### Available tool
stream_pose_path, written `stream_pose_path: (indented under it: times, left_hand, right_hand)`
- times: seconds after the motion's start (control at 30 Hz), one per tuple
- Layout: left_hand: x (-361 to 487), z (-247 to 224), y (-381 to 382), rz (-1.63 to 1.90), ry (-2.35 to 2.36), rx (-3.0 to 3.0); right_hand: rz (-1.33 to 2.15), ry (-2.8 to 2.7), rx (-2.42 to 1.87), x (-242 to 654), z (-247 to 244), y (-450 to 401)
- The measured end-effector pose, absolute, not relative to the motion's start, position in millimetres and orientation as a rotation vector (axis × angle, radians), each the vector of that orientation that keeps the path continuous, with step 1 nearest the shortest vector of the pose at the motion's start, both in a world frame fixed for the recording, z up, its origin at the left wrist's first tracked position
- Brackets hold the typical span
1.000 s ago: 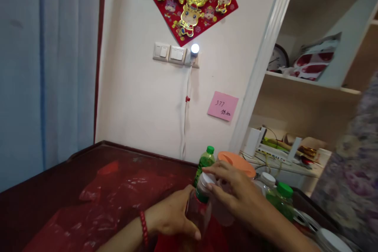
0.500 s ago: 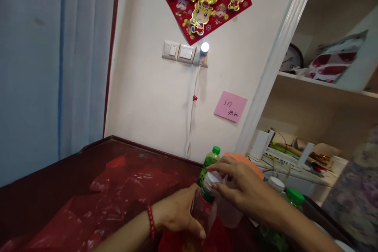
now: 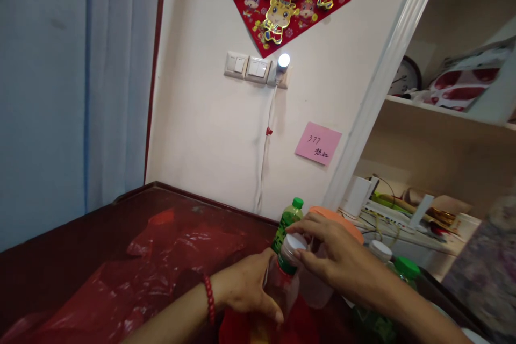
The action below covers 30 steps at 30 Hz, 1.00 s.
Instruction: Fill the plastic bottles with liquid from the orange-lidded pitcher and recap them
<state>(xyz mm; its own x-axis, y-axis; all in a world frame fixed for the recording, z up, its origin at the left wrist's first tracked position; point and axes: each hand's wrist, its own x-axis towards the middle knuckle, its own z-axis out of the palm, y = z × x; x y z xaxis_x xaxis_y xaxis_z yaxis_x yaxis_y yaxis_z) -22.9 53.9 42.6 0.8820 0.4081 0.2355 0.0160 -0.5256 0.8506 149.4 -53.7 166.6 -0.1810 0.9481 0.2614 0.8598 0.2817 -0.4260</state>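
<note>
Low in the middle stands a clear plastic bottle (image 3: pixel 288 289) with a green neck label and a white cap (image 3: pixel 296 243). My left hand (image 3: pixel 253 287), with a red bead bracelet (image 3: pixel 208 296) at the wrist, is wrapped round the bottle's body. Thumb and fingers of my right hand (image 3: pixel 328 250) grip the white cap from its right side. Under the bottle is something bright red (image 3: pixel 308 325), partly hidden. Just behind it rises a green-labelled bottle with a green cap (image 3: pixel 297 203). A tub with an orange lid (image 3: pixel 338 223) is half covered by my right hand.
A crumpled red plastic bag (image 3: pixel 149 274) lies across the dark red table (image 3: pixel 36 263) on the left. Right of my forearm are a white-capped bottle (image 3: pixel 380 250) and a green-capped bottle (image 3: pixel 406 269). Shelves with a white router (image 3: pixel 391 217) stand behind, and a white cable (image 3: pixel 264 164) hangs down the wall.
The whole view has shifted slightly, so the wall and table items sit a little further right. Both hands keep their hold on the bottle and its cap.
</note>
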Motion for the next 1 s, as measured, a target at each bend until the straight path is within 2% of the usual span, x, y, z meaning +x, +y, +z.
stream_pose_path:
  times: [0.27, 0.5, 0.67, 0.87, 1.0]
  left_hand:
    - [-23.0, 47.0, 52.1, 0.469, 0.362, 2.091]
    - [-19.8, 39.2, 55.7, 0.495, 0.266, 2.034]
    - [-19.7, 46.5, 51.9, 0.485, 0.257, 2.024]
    - [-20.3, 42.9, 55.2, 0.471, 0.294, 1.995]
    - [-19.7, 32.7, 60.7, 0.459, 0.279, 1.99]
  right_hand:
    - [0.179, -1.995, -1.799, 155.9, 155.9, -57.5]
    - [0.235, -2.128, -1.341, 164.7, 146.0, -53.8]
    - [0.026, -2.017, -1.447, 147.5, 145.2, -48.7]
    - [0.258, -1.961, -1.308, 152.7, 142.7, -50.7]
    - [0.154, -1.84, -1.258, 149.5, 119.4, -47.6]
